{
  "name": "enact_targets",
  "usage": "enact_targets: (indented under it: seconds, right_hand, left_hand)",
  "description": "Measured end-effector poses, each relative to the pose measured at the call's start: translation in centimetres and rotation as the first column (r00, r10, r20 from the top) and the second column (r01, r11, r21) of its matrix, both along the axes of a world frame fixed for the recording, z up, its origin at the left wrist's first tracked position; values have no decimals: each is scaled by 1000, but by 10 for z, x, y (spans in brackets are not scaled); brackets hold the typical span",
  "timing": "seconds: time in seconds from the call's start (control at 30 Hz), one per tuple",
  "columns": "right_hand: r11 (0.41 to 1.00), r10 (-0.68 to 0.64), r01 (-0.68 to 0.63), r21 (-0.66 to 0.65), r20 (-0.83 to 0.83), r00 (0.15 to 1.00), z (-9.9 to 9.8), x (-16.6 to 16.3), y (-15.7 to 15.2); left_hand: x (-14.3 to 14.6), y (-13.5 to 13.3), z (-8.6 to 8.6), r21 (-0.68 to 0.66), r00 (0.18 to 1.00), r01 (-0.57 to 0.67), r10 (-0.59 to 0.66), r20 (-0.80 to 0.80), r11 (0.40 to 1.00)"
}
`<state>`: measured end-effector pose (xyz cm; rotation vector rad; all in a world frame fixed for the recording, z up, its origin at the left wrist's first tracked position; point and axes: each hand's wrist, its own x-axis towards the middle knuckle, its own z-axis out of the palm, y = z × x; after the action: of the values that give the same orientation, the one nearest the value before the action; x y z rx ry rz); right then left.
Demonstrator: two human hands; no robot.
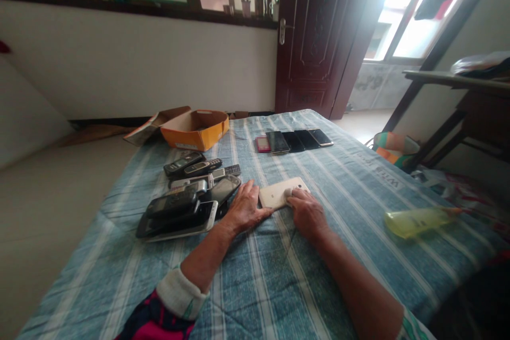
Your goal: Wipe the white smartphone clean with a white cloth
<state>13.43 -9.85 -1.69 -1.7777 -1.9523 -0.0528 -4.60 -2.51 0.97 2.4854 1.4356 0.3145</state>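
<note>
A gold smartphone (274,194) lies back side up on the striped cloth. My left hand (245,208) holds it at its left end, the thumb along the near edge and the fingers at the far corner. Between the fingertips of my right hand (308,213) is a small white wad (288,194), pressed on the phone's back near the camera end. Its exact material is unclear. Just left of my left hand lies a pile of old mobile phones (171,204), keypad and touchscreen ones, some stacked on others.
Farther back, several dark phones (295,141) lie in a row beside a small pink-edged item (263,144). An open orange box (195,130) stands at the far left. A yellowish transparent bottle (416,221) lies at right on the cloth (338,186). Beyond are a door (314,37) and window ledge.
</note>
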Motion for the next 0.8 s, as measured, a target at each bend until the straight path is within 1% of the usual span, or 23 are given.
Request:
enact_targets:
  seconds: [0.13,0.33,0.43,0.5,0.57,0.67,0.73,0.8]
  right_hand:
    - [999,37,-37,18,-18,999,-2,-3,0]
    - [993,92,-84,86,-95,991,-5,-5,1]
    - [985,71,-45,164,-154,986,-2,1,5]
    - [976,36,5,219,-182,983,3,9,10]
    - [968,-10,58,242,-196,981,9,19,16]
    - [974,-77,106,199,-152,985,22,32,28]
    - [988,-94,103,112,-79,992,31,36,35]
    - [997,-79,79,21,-12,997,39,34,41]
  left_hand:
    - [2,2,2,-13,1000,-11,11,5,1000]
    - [4,1,2,-3,991,-40,40,126,999]
    - [5,-5,1,40,982,-45,37,184,998]
    - [7,-9,0,84,978,-37,19,210,996]
    - [7,-12,-1,123,975,-27,-1,222,992]
    - [8,-15,-1,162,976,-10,-25,214,987]
    - [9,-16,0,181,977,-2,-37,211,983]
    - [9,-17,0,193,975,4,-47,218,981]
